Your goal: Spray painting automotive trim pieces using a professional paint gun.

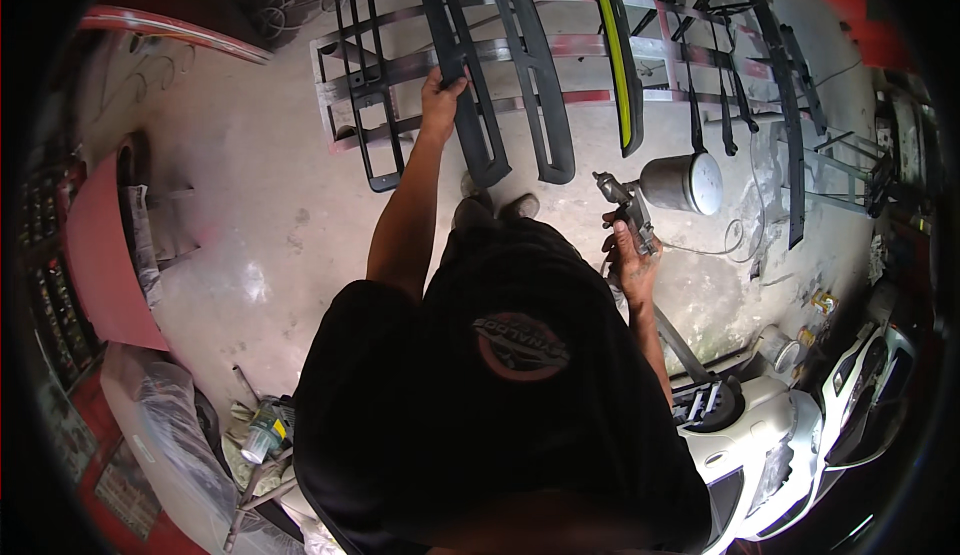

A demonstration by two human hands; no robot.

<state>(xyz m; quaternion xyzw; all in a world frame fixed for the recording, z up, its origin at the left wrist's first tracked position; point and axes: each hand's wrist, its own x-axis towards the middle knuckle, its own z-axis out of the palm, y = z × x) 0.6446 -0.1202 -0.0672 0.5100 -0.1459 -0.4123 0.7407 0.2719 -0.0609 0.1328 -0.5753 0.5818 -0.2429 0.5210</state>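
My left hand (441, 96) grips the edge of a long dark grey plastic trim panel (462, 65) that lies on a metal rack (560, 50). A second similar dark panel (535, 75) rests just to its right. My right hand (632, 255) holds a spray gun (628, 207) with a round metal cup (684, 183), pointed toward the rack. My black shirt fills the lower middle of the view.
On the rack also lie a black slotted frame (368, 85), a yellow-faced strip (618, 60) and several thin black trims (780, 85). A red car panel (100, 255) stands at left. White car parts (780, 445) sit at lower right. Concrete floor (270, 195) lies between.
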